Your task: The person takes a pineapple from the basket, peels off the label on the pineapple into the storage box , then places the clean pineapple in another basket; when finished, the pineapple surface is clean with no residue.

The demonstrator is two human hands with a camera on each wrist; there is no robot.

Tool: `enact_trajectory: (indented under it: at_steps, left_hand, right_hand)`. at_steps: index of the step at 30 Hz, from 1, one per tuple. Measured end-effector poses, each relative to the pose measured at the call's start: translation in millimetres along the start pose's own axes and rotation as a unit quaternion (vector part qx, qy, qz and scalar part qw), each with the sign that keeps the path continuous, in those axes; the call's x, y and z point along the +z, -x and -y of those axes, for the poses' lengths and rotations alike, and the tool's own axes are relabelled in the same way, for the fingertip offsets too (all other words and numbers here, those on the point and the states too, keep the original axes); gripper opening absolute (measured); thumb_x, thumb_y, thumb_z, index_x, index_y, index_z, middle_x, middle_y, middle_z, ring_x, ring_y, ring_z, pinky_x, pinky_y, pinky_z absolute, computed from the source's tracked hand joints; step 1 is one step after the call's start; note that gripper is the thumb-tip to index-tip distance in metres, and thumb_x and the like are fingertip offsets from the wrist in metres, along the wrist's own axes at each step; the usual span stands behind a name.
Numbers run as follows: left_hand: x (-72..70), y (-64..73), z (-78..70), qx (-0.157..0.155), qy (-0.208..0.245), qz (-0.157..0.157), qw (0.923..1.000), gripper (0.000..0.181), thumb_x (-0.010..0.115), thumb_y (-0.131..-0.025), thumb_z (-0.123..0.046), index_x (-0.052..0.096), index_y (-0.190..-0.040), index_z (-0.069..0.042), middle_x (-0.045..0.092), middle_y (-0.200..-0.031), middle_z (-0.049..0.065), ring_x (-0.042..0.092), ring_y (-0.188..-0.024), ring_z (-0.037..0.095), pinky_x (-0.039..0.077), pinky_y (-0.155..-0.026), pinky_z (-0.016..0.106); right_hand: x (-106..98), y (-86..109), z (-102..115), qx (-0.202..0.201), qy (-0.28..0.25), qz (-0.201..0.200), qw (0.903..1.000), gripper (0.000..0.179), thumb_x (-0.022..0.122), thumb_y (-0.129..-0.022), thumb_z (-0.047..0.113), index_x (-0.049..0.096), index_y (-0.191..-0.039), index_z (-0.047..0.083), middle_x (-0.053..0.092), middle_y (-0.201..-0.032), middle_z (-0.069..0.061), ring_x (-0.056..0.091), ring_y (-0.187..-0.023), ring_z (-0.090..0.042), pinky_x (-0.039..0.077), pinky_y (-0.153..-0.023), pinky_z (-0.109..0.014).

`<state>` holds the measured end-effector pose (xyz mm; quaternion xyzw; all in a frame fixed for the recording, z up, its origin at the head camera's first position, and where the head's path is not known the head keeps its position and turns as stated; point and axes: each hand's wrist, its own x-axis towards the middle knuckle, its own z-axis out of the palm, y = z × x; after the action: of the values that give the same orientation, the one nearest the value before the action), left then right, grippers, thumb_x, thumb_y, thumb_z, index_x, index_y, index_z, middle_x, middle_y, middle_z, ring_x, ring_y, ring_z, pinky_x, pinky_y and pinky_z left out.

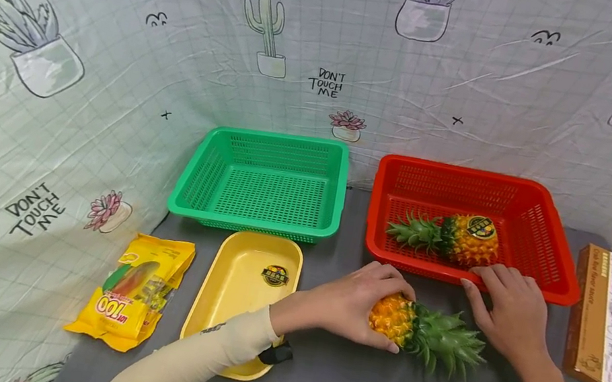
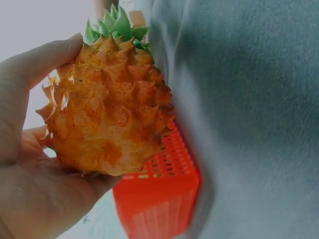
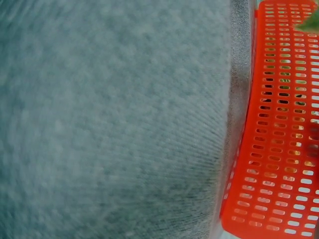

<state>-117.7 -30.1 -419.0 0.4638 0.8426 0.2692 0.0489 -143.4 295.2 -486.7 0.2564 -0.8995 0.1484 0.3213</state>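
Note:
My left hand (image 1: 356, 302) grips an orange-yellow pineapple (image 1: 391, 317) by its body, with its green crown pointing right, in front of the red basket (image 1: 469, 278). In the left wrist view, thumb and fingers wrap round that pineapple (image 2: 109, 109). Inside the red basket lies a second pineapple (image 1: 471, 244), crown to the left, bearing a black and gold label. My right hand (image 1: 514, 316) is at the basket's front rim, fingers bent loosely; whether they touch the rim is unclear. The right wrist view shows the basket's slotted wall (image 3: 279, 149) but no clear hand.
Left of the red basket is a green basket (image 1: 250, 226). A yellow tray (image 1: 220, 292) with a black and gold label in it lies partly under my left forearm. A yellow snack bag (image 1: 131, 293) lies far left, and a pasta box (image 1: 603, 318) far right.

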Motion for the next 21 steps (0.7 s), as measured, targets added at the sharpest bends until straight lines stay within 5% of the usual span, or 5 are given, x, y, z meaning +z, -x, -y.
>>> enact_trajectory:
  at_steps: [11, 21]
  left_hand:
    - [-33.4, 7.0, 5.2, -0.019, 0.015, -0.034, 0.9991, 0.069, 0.09, -0.083, -0.047, 0.059, -0.138, -0.018, 0.052, -0.135, -0.001, 0.045, -0.121, 0.013, 0.041, -0.098, 0.024]
    - [-72.8, 16.0, 18.2, -0.033, 0.013, -0.102, 0.9941, 0.069, 0.091, -0.081, -0.042, 0.058, -0.135, -0.016, 0.054, -0.132, 0.001, 0.047, -0.119, 0.016, 0.045, -0.093, 0.033]
  right_hand:
    - [0.9, 0.3, -1.9, 0.001, -0.003, 0.001, 1.0, 0.063, 0.041, -0.109, 0.057, 0.071, -0.107, 0.001, 0.068, -0.097, -0.02, 0.061, -0.087, -0.044, 0.045, -0.07, -0.057]
    - [1.3, 0.8, -1.1, 0.003, -0.007, -0.003, 1.0, 0.061, 0.041, -0.108, 0.055, 0.071, -0.106, 0.002, 0.068, -0.096, -0.02, 0.061, -0.085, -0.044, 0.045, -0.07, -0.057]
